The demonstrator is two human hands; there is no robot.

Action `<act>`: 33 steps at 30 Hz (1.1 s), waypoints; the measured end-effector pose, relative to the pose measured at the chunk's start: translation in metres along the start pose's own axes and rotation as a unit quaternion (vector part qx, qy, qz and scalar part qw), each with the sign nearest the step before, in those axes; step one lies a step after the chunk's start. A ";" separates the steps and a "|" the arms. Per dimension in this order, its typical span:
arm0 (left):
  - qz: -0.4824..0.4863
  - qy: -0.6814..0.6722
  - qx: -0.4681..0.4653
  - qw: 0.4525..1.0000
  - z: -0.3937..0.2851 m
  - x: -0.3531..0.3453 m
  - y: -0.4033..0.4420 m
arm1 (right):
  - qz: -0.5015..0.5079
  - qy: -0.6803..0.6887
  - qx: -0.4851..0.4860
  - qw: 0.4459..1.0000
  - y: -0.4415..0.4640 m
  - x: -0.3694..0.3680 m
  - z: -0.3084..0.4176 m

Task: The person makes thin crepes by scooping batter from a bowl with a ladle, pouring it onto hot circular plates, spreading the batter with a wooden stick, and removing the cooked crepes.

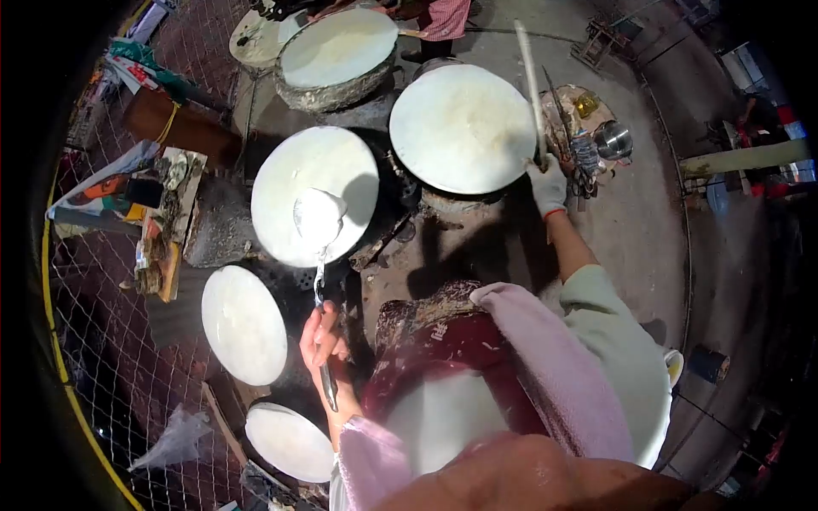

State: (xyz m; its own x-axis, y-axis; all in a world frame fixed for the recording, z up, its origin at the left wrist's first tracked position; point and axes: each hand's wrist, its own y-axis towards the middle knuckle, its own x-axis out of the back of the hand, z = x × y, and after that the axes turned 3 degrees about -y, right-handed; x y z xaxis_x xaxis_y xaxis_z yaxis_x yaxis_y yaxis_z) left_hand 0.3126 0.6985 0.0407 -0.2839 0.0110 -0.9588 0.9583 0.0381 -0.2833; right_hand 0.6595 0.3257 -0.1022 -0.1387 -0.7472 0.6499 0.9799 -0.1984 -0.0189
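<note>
My left hand [325, 342], bare, is wrapped round the handle of a ladle [319, 215]. The ladle's bowl is coated in white and lies over a round white surface [285, 175], which takes its shadow; whether it touches is unclear. In a white glove with an orange-red cuff, my right hand [547, 186] grips a long pale stick [530, 94] that points away from me. Beside that hand is the right edge of a larger round white surface [464, 128]. A dark red tub [443, 341] with white liquid [447, 422] inside stands against my body.
Two smaller white rounds [244, 325] lie at the left. At the far end is another round on a rough, thick base [336, 89], near a person's red checked clothing [445, 17]. A low stand [596, 128] on the right bears a metal pot [613, 140]. Wire fencing [102, 324] runs along the left.
</note>
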 end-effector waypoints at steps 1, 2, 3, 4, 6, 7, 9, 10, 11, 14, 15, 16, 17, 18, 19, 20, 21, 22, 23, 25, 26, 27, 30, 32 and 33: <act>0.022 -0.035 0.020 0.999 0.009 -0.004 0.013 | 0.015 0.016 -0.013 1.000 0.028 0.001 -0.018; 0.019 -0.035 0.016 0.999 0.020 -0.014 0.024 | 0.030 0.033 -0.026 0.999 0.057 -0.002 -0.033; 0.017 -0.035 0.012 0.999 0.031 -0.024 0.033 | 0.052 0.094 -0.025 0.994 0.079 -0.012 -0.046; 0.017 -0.037 0.007 0.999 0.038 -0.034 0.039 | 0.073 0.155 -0.022 0.985 0.096 -0.022 -0.052; 0.012 -0.031 0.004 0.999 0.052 -0.046 0.055 | 0.134 0.310 0.000 0.941 0.126 -0.039 -0.049; 0.006 -0.036 0.005 0.999 0.054 -0.050 0.060 | 0.137 0.291 -0.029 0.947 0.138 -0.049 -0.048; 0.002 -0.016 0.006 1.000 0.056 -0.057 0.071 | 0.108 0.187 -0.035 0.976 0.159 -0.064 -0.046; -0.002 -0.010 0.006 1.000 0.056 -0.061 0.076 | 0.075 0.102 -0.011 0.992 0.168 -0.068 -0.043; -0.003 -0.005 0.007 1.000 0.055 -0.063 0.080 | 0.040 0.015 0.015 0.999 0.175 -0.074 -0.040; -0.010 -0.026 -0.007 1.000 0.049 -0.067 0.086 | 0.049 -0.002 0.020 0.999 0.138 -0.031 0.053; -0.018 -0.026 -0.011 0.999 0.046 -0.068 0.088 | 0.038 0.032 0.044 0.998 0.127 -0.027 0.067; -0.025 -0.026 -0.014 0.999 0.041 -0.069 0.091 | 0.028 0.014 0.060 0.998 0.112 -0.018 0.089; -0.026 -0.016 -0.014 0.999 0.036 -0.069 0.094 | 0.018 -0.003 0.078 0.997 0.096 -0.009 0.116; -0.032 -0.003 -0.024 0.999 0.031 -0.071 0.097 | 0.007 -0.020 0.097 0.995 0.085 -0.006 0.132; -0.037 0.008 -0.035 0.999 0.025 -0.072 0.101 | -0.004 0.004 0.155 0.988 0.080 -0.014 0.132; -0.044 0.019 -0.044 0.998 0.019 -0.072 0.102 | -0.020 -0.017 0.172 0.985 0.060 -0.007 0.158; -0.023 0.051 -0.048 0.997 0.007 -0.061 0.101 | -0.035 -0.016 0.221 0.975 0.047 -0.010 0.171; -0.022 0.051 -0.047 0.997 -0.001 -0.060 0.103 | -0.048 -0.015 0.272 0.961 0.038 -0.014 0.183; -0.019 0.051 -0.046 0.997 -0.009 -0.061 0.105 | -0.044 -0.022 0.297 0.954 0.030 -0.017 0.198; -0.020 0.058 -0.043 0.997 -0.026 -0.056 0.105 | -0.037 -0.034 0.344 0.938 0.016 -0.020 0.225; -0.023 0.065 -0.045 0.997 -0.034 -0.054 0.105 | -0.012 0.002 0.365 0.931 0.017 -0.021 0.240; -0.026 0.073 -0.048 0.996 -0.042 -0.052 0.105 | 0.014 0.038 0.386 0.922 0.018 -0.020 0.258; -0.047 0.105 -0.060 0.992 -0.066 -0.047 0.104 | 0.127 0.093 0.350 0.923 0.027 -0.018 0.314; -0.049 0.135 -0.066 0.987 -0.083 -0.044 0.101 | 0.232 0.162 0.315 0.906 0.083 -0.031 0.338; -0.076 0.155 -0.081 0.982 -0.087 -0.046 0.099 | 0.177 0.033 0.359 0.916 0.094 -0.030 0.367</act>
State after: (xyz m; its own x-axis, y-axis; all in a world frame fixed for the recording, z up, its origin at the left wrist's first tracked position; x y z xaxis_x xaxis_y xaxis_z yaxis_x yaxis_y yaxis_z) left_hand 0.4172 0.7888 0.0585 -0.4438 0.2953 -0.8460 0.8933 0.2203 -0.3918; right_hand 0.8087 0.5626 0.1555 0.2209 -0.7254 0.6519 0.8036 0.5141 0.2998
